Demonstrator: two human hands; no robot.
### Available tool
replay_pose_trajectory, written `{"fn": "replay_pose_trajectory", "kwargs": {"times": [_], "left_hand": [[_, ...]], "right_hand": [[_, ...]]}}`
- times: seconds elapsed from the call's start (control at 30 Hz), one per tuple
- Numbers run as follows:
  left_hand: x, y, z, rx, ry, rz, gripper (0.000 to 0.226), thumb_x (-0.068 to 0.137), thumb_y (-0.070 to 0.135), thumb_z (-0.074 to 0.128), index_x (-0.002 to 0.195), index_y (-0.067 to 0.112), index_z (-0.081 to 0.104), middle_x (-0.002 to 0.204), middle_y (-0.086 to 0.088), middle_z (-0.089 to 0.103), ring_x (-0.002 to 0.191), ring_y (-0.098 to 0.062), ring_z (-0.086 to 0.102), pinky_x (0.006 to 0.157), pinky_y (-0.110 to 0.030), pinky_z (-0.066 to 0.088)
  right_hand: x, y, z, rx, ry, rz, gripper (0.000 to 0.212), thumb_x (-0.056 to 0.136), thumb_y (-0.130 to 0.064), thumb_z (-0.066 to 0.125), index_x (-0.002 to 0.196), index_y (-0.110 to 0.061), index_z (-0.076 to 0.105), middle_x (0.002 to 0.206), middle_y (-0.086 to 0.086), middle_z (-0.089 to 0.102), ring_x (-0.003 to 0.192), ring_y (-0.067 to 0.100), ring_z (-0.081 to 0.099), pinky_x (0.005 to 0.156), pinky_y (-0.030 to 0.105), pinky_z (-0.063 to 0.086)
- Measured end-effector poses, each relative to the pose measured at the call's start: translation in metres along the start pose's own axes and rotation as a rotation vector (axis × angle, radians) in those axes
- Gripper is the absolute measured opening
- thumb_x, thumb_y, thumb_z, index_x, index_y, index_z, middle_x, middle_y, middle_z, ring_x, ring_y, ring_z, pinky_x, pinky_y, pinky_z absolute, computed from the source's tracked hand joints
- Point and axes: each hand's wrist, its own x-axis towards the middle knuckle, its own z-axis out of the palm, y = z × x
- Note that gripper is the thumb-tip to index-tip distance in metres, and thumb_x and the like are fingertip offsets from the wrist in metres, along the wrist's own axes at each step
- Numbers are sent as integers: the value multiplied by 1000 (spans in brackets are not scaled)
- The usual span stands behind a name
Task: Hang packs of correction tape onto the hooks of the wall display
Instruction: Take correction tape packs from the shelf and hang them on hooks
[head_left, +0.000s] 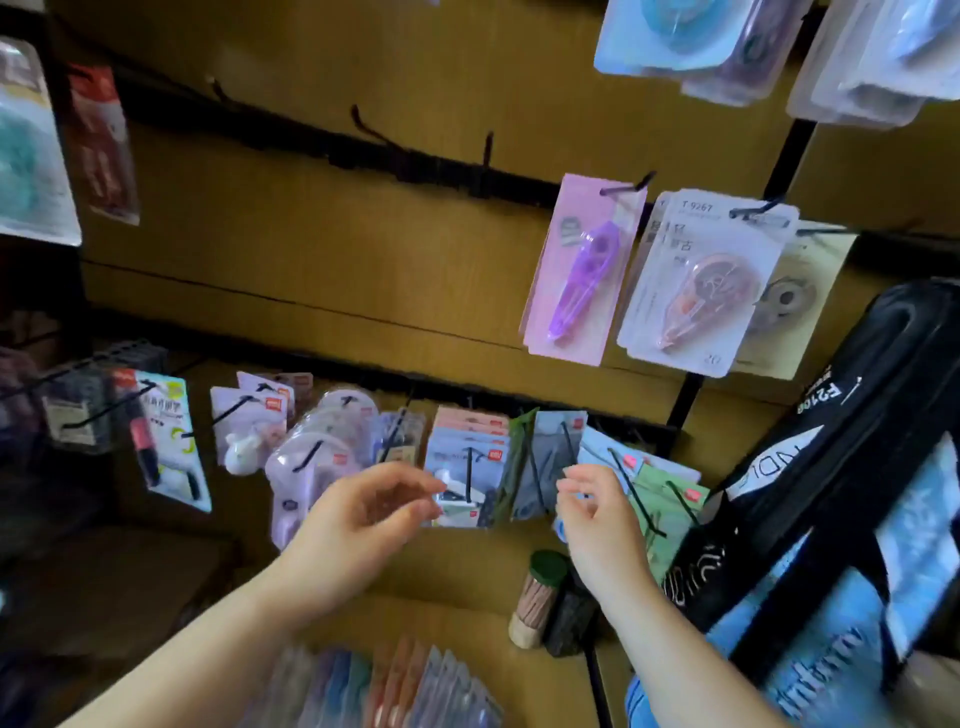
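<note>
Spare packs of correction tape (395, 691) lay fanned under my forearms. Between my hands hung the blue-grey pack (447, 460) on its hook (469, 478), upright, just right of my left hand (363, 514), the nearer one. My right hand (592, 504) stood farther right. Both hands were loosely curled and apparently empty; blur hid any contact.
</note>
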Motion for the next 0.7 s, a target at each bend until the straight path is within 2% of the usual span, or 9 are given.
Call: {"fn": "replay_pose_trajectory", "kwargs": {"times": [0.07, 0.17, 0.23, 0.3, 0.4, 0.47, 0.57, 0.6, 0.7], "left_hand": [[-29, -42, 13, 23, -53, -141, 31, 82, -4, 58, 71, 25, 63, 63, 20, 69, 60, 9, 59, 62, -4, 44], [-60, -94, 28, 84, -151, -294, 32, 82, 0, 60, 67, 28, 63, 58, 24, 66, 56, 10, 56, 64, -11, 45], [-74, -127, 39, 140, -186, -359, 38, 81, 6, 61, 58, 37, 64, 53, 29, 62, 52, 10, 54, 55, -7, 39], [-82, -156, 50, 186, -158, -414, 39, 75, 18, 61, 56, 53, 62, 54, 31, 60, 57, 8, 56, 56, -11, 41], [-90, -201, 71, 241, -169, -554, 41, 81, 13, 58, 57, 47, 57, 58, 22, 62, 63, 16, 56, 67, -14, 43], [-91, -224, 86, 309, -214, -620, 28, 85, 14, 53, 81, 41, 58, 76, 14, 63, 73, 15, 59, 75, -17, 42], [-85, -255, 103, 365, -200, -709, 31, 89, 17, 48, 119, 22, 56, 123, 0, 59, 113, -12, 57, 88, -19, 39], [-81, -264, 108, 373, -213, -722, 35, 89, 17, 47, 124, 21, 52, 131, 1, 54, 119, -15, 53, 90, -19, 38], [-67, -285, 123, 388, -287, -709, 42, 88, 20, 48, 130, 23, 46, 138, 2, 48, 123, -17, 49, 93, -23, 39]], "right_hand": [[-26, 32, 13, 86, -35, 68, 22, 92, -3, 44, 80, -20, 53, 78, -4, 58, 69, 11, 57, 57, 16, 43], [-57, 88, 43, 117, -177, 319, 29, 89, 4, 44, 69, -15, 52, 63, 1, 57, 52, 9, 51, 42, 12, 40], [-71, 131, 69, 88, -342, 535, 31, 88, 5, 43, 66, -15, 51, 60, 2, 56, 52, 13, 49, 44, 19, 39], [-76, 169, 90, 17, -411, 662, 33, 88, 5, 43, 64, -16, 47, 56, -1, 56, 47, 8, 48, 45, 16, 38], [-72, 217, 112, -83, -381, 741, 35, 90, 0, 44, 59, -17, 41, 67, 3, 50, 53, 10, 43, 40, 8, 32], [-66, 245, 124, -108, -390, 829, 31, 90, -4, 46, 61, -16, 43, 66, 4, 49, 61, 18, 48, 54, 21, 37], [-63, 276, 134, -96, -328, 938, 16, 90, -14, 52, 74, -10, 50, 71, 4, 52, 81, 22, 51, 71, 27, 35], [-62, 284, 137, -78, -307, 963, 9, 90, -17, 53, 88, -9, 55, 85, 7, 59, 92, 24, 53, 78, 28, 38], [-56, 312, 149, -46, -253, 1063, 46, 89, -21, 53, 130, -1, 45, 135, 15, 50, 122, 31, 48, 101, 36, 41]]}}
